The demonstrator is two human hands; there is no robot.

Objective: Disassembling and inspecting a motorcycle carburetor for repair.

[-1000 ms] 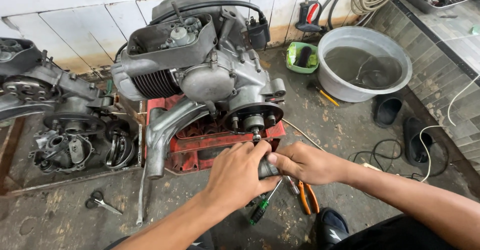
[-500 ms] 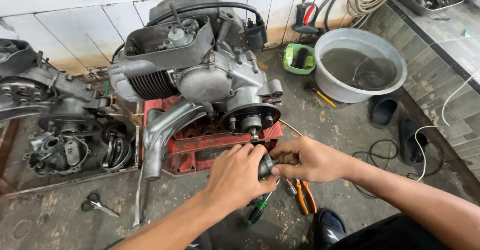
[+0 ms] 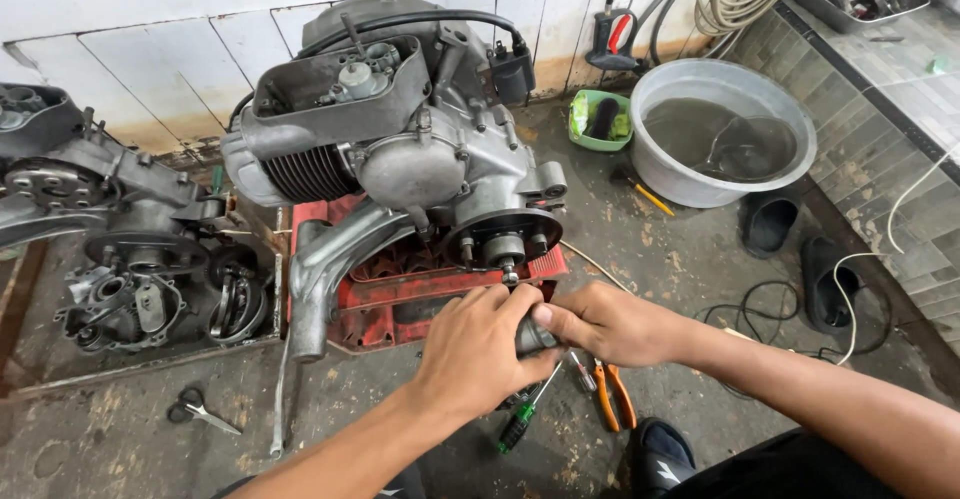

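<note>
Lying at far left on the concrete floor [image 3: 120, 429] is a dismantled engine case [image 3: 110, 229] with loose round parts, and a pair of scissors [image 3: 200, 411] sits just in front of it. A grey scooter engine [image 3: 400, 149] rests on a red crate [image 3: 400, 299] at centre, its rear hub [image 3: 503, 244] facing the person. Just below the hub, the left hand [image 3: 475, 349] is clenched around a small dark metal part [image 3: 532, 337]. The right hand [image 3: 605, 321] pinches the same part from the other side, fingertips touching the left hand. A green-handled screwdriver [image 3: 520, 421] and orange-handled pliers [image 3: 612, 397] lie on the floor beneath the hands. Further right stand a green tub [image 3: 600, 119], a grey basin [image 3: 725, 129] of murky water, and two dark sandals [image 3: 800, 249].
</note>
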